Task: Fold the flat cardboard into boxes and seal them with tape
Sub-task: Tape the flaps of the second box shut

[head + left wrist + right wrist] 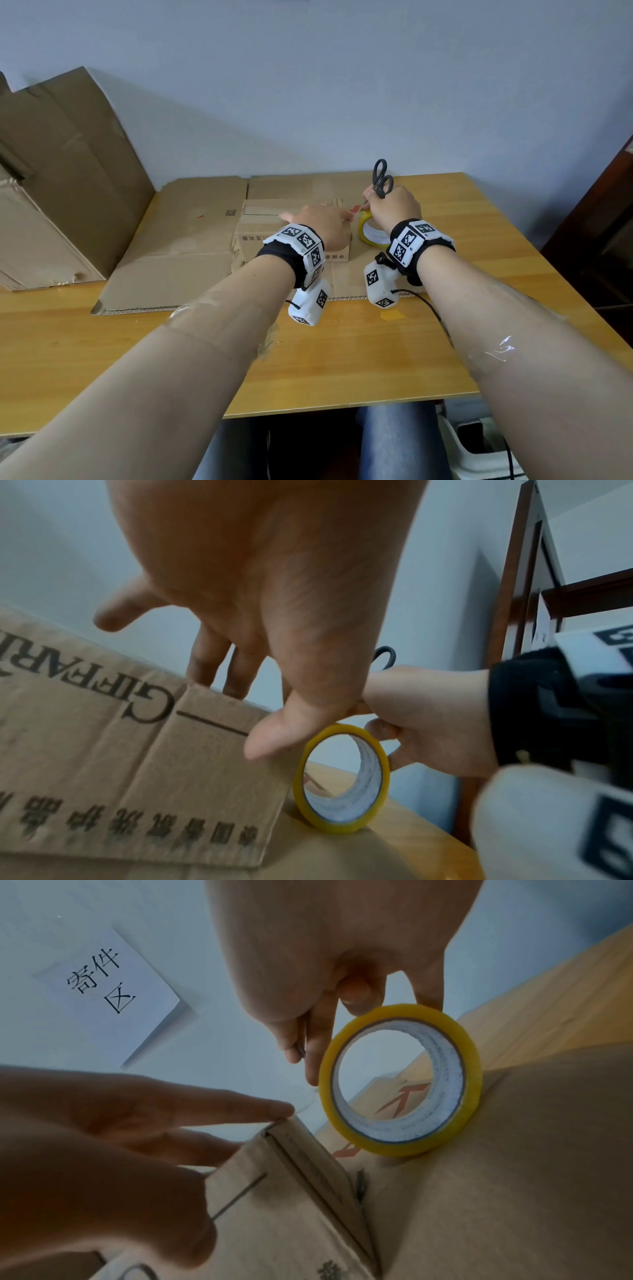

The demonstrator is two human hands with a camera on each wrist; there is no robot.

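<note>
A small folded cardboard box [253, 240] stands on a flat cardboard sheet [171, 260] on the table. My left hand [318, 222] lies on the box's top with fingers straight and spread, and its thumb [274, 731] rests against the box's right edge. A yellow tape roll [363, 236] stands on edge just right of the box. My right hand [390, 205] hovers over the roll and grips black scissors [381, 178], handles up. The blade tip [300, 1050] shows between thumb and finger. A faint clear strip seems to run from roll to box.
Flattened cardboard sheets [51, 171] lean against the wall at the far left. The wooden table [342, 359] shows bare wood in front of the sheet. Dark wooden furniture [599, 222] stands to the right. A paper sign [103, 988] hangs on the wall.
</note>
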